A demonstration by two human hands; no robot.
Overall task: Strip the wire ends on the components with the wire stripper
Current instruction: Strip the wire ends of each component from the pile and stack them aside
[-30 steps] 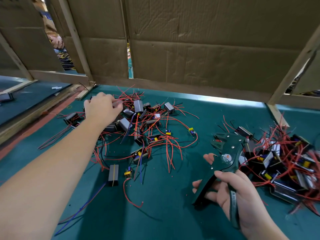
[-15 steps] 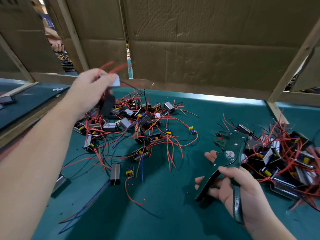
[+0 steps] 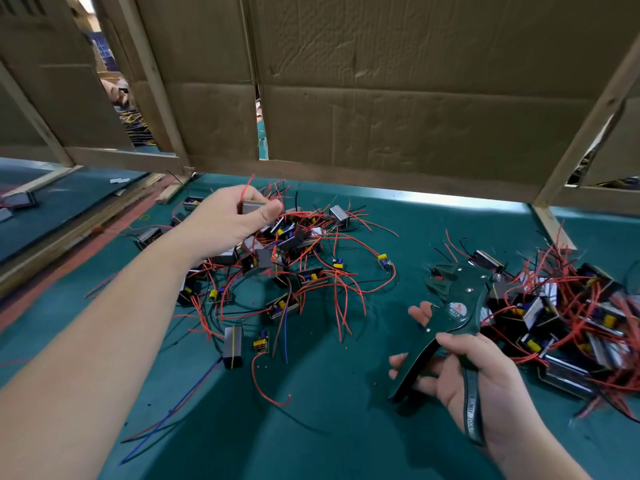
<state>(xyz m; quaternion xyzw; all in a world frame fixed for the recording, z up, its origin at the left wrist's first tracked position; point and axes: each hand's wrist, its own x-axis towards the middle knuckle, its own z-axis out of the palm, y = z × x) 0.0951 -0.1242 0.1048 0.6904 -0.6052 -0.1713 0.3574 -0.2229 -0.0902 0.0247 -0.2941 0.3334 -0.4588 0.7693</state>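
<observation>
Left hand (image 3: 225, 221) pinches a grey box-shaped component (image 3: 254, 206), largely hidden by its fingers (image 3: 269, 212). Right hand (image 3: 485, 386) grips the dark green wire stripper (image 3: 460, 299), its handles partly covered.

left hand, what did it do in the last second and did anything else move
The left hand gripped a component in the left pile, lifted it, then brought it down and rightward. The right hand kept holding the wire stripper; the right pile stayed.

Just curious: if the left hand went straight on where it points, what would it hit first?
Probably the cardboard wall, though depth is unclear; the left hand, gripping a component, seems above the pile.
</observation>
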